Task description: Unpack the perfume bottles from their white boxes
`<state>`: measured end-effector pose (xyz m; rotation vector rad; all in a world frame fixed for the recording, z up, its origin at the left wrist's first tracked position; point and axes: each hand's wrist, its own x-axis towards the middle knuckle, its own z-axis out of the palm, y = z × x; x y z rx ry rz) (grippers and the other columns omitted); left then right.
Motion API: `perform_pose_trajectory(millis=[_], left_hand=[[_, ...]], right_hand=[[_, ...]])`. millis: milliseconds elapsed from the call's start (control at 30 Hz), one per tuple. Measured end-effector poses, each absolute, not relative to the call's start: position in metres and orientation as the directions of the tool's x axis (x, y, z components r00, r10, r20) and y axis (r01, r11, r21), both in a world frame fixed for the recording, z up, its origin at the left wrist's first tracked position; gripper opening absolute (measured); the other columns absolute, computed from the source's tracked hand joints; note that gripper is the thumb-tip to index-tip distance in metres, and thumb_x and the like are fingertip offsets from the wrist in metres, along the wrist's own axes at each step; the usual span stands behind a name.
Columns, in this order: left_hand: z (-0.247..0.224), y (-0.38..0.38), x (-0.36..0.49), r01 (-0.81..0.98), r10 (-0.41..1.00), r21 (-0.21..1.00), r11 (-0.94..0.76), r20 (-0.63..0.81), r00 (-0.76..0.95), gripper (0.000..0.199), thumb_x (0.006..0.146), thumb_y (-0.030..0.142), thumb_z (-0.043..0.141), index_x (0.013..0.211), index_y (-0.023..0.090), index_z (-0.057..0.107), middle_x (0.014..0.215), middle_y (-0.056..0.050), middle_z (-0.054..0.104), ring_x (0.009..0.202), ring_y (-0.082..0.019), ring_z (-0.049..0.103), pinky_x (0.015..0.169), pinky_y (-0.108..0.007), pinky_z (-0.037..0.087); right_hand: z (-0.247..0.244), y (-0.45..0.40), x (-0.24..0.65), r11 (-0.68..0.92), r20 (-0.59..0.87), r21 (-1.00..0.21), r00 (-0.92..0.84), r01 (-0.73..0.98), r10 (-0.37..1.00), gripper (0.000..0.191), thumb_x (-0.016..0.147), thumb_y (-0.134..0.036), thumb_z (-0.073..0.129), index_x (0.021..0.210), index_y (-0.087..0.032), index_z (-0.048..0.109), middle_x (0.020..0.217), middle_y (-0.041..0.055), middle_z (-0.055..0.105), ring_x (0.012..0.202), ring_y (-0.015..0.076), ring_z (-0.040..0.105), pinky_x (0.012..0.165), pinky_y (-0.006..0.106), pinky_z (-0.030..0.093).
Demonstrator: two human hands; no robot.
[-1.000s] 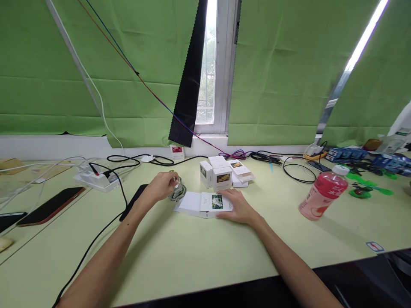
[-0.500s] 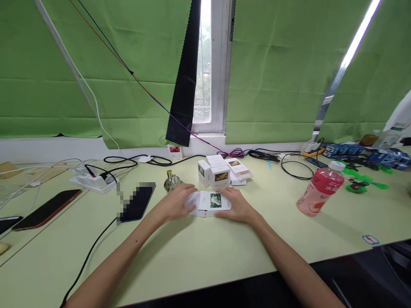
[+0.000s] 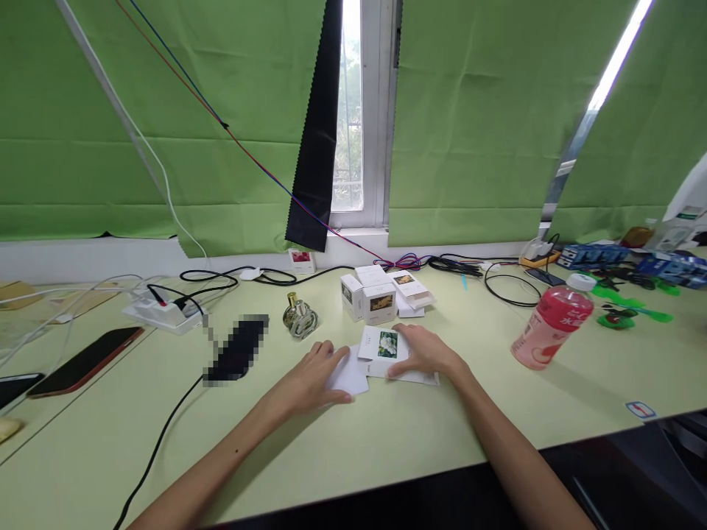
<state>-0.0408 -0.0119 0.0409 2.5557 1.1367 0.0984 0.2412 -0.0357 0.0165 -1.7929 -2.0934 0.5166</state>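
My right hand (image 3: 421, 350) grips a flattened white carton (image 3: 375, 341) with a white flower picture, thumb at its lower edge and fingers over its right side. White card panels stick out beneath it on the right. In my left hand (image 3: 314, 379) is a plain white piece of card or paper (image 3: 351, 372), its right edge close to the carton; I cannot tell whether the two are joined. Small glass perfume bottles (image 3: 303, 322) with gold and silver caps stand beyond my left hand. Assembled white boxes (image 3: 378, 303) with flower pictures sit behind the carton.
More flat cartons (image 3: 409, 288) lie beside the boxes. A pink drink bottle (image 3: 552, 324) stands at the right. Phones, one red-edged (image 3: 82, 362), a power strip (image 3: 163, 313) and cables occupy the left. Green propellers (image 3: 616, 316) lie far right.
Both hands have come nearer, the left down and the right slightly rightward. The carton moved right and the white piece now shows more, spread out to its left. The perfume bottles are uncovered.
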Motion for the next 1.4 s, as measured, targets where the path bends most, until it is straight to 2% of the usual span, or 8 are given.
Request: perform_pose_trajectory(millis=[200, 400, 600, 800, 933, 1067, 1233, 1400], left_hand=[[0.045, -0.002, -0.045, 0.765, 0.828, 0.481, -0.429, -0.129, 0.545, 0.065, 0.062, 0.05, 0.077, 0.116, 0.02, 0.055, 0.116, -0.011, 0.058, 0.107, -0.031, 0.055, 0.085, -0.036, 0.045], [0.056, 0.007, -0.06, 0.648, 0.738, 0.728, -0.227, -0.305, 0.602, 0.043, 0.064, 0.048, 0.077, 0.089, 0.019, 0.057, 0.09, -0.003, 0.067, 0.082, -0.024, 0.065, 0.063, -0.028, 0.046], [0.078, -0.013, -0.047, 0.233, 0.83, 0.971, 0.043, -0.165, 0.532, 0.065, 0.068, 0.052, 0.08, 0.12, 0.019, 0.06, 0.103, -0.008, 0.074, 0.084, -0.024, 0.07, 0.065, -0.029, 0.054], [0.06, -0.013, 0.004, 0.127, 0.962, 0.988, -0.083, 0.046, 0.27, 0.06, 0.073, 0.06, 0.073, 0.109, 0.013, 0.066, 0.115, -0.015, 0.072, 0.098, -0.031, 0.069, 0.075, -0.036, 0.057], [0.05, -0.014, 0.024, 0.088, 0.973, 0.988, -0.127, 0.106, 0.206, 0.058, 0.081, 0.062, 0.065, 0.115, 0.015, 0.059, 0.119, -0.014, 0.069, 0.108, -0.03, 0.065, 0.087, -0.038, 0.055], [0.047, -0.025, 0.034, 0.063, 0.969, 0.994, -0.092, 0.074, 0.235, 0.052, 0.084, 0.063, 0.06, 0.113, 0.019, 0.054, 0.115, -0.012, 0.069, 0.107, -0.028, 0.065, 0.088, -0.038, 0.056], [0.05, -0.013, 0.026, 0.02, 0.905, 0.992, -0.126, 0.107, 0.412, 0.052, 0.083, 0.068, 0.054, 0.107, 0.022, 0.049, 0.104, -0.009, 0.066, 0.091, -0.025, 0.068, 0.076, -0.04, 0.059], [0.067, 0.051, 0.022, 0.388, 0.929, 0.847, -0.363, 0.294, 0.226, 0.041, 0.082, 0.046, 0.057, 0.113, 0.02, 0.05, 0.111, -0.011, 0.06, 0.098, -0.025, 0.065, 0.083, -0.041, 0.056]], right_hand=[[0.029, -0.035, 0.246, 0.043, -0.128, -0.487, -0.121, 0.872, 0.984, 0.068, 0.053, -0.065, 0.083, 0.099, -0.022, 0.058, 0.099, 0.0059, 0.066, 0.088, 0.0248, 0.059, 0.063, 0.027, 0.038], [0.036, -0.04, 0.266, 0.071, -0.122, -0.681, -0.208, 0.729, 0.97, 0.042, 0.057, -0.045, 0.085, 0.075, -0.019, 0.058, 0.079, -0.0013, 0.064, 0.073, 0.017, 0.057, 0.057, 0.024, 0.035], [0.039, -0.042, 0.247, 0.064, 0.033, -0.951, -0.104, 0.304, 0.994, 0.035, 0.066, -0.045, 0.079, 0.085, -0.017, 0.069, 0.088, 0.0041, 0.072, 0.077, 0.021, 0.065, 0.063, 0.028, 0.047], [0.046, -0.044, 0.189, 0.232, 0.218, -0.962, 0.1, -0.148, 0.971, 0.052, 0.073, -0.063, 0.071, 0.1, -0.019, 0.067, 0.087, 0.0049, 0.072, 0.082, 0.0234, 0.067, 0.074, 0.035, 0.054], [0.055, -0.056, 0.173, 0.268, 0.258, -0.963, 0.218, -0.019, 0.941, 0.054, 0.09, -0.067, 0.046, 0.091, -0.017, 0.067, 0.083, 0.0054, 0.069, 0.078, 0.0211, 0.064, 0.069, 0.032, 0.053], [0.064, -0.073, 0.17, 0.315, 0.331, -0.938, 0.109, 0.144, 0.937, 0.035, 0.087, -0.047, 0.062, 0.109, -0.02, 0.068, 0.095, 0.0055, 0.073, 0.085, 0.0224, 0.067, 0.074, 0.032, 0.054], [0.072, -0.071, 0.213, 0.28, 0.338, -0.926, 0.227, 0.251, 0.913, 0.031, 0.081, -0.037, 0.065, 0.102, -0.015, 0.071, 0.099, 0.0108, 0.076, 0.089, 0.0276, 0.071, 0.076, 0.037, 0.057], [0.089, -0.007, 0.298, 0.201, 0.404, -0.902, 0.587, 0.382, 0.702, 0.039, 0.075, -0.034, 0.069, 0.107, -0.012, 0.069, 0.111, 0.015, 0.074, 0.097, 0.0279, 0.071, 0.083, 0.036, 0.057]])
